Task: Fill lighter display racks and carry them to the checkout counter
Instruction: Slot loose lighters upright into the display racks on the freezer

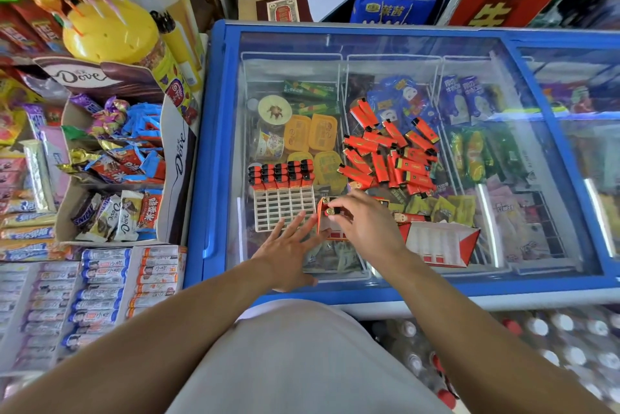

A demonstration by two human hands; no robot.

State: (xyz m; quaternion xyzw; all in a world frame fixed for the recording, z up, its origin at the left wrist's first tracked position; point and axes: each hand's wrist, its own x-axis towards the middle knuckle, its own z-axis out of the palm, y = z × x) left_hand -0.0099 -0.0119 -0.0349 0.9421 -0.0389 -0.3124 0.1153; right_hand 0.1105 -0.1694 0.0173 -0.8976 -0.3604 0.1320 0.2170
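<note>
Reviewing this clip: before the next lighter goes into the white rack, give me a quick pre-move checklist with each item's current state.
1. Right hand grips lighters: ok.
2. White rack has free slots: ok, only the far rows are filled.
3. Left hand steadies the rack: cannot tell, its straight fingers lie at the rack's near edge.
4. Loose lighter pile within view for refills: ok.
5. Rack sits flat on the freezer lid: ok.

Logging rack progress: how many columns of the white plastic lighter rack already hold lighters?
5. All five columns of the white plastic lighter rack hold red lighters with black caps, only at its far end; rows nearer the person are empty. How deep they stack is unclear.
</note>
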